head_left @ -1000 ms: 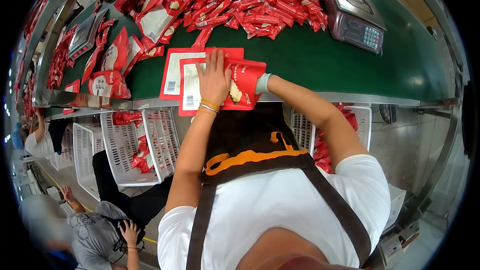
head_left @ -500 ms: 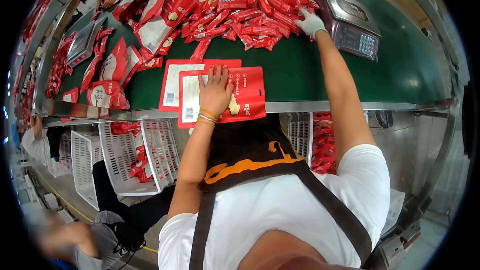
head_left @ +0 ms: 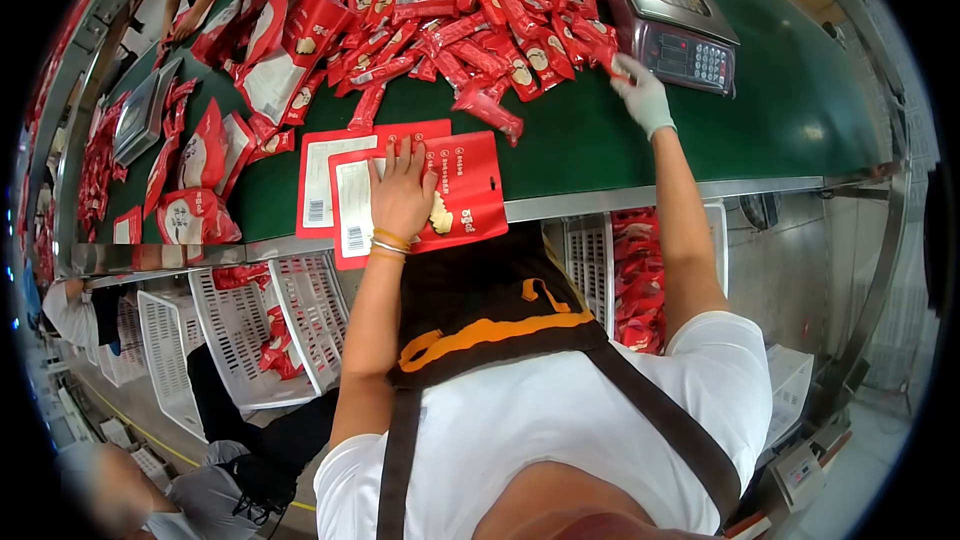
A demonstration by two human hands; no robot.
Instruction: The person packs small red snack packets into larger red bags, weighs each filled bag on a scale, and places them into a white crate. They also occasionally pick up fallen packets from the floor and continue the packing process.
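My left hand lies flat, fingers spread, on a flat red pouch at the near edge of the green belt. A second flat pouch with a white label lies partly under it to the left. My right hand, in a white glove, is stretched out to the right edge of a big pile of small red snack packets, just in front of a grey weighing scale. Its fingertips touch the nearest packets; whether they grip any is unclear.
Filled red bags and another scale sit further left on the belt. White slotted baskets hang below the belt edge, and one on the right holds red packets. Another person's hand works at the far left.
My right hand left the pouch, reached up to the pile beside the scale, then drew back toward me along the pile's edge. My left hand stayed flat on the pouch.
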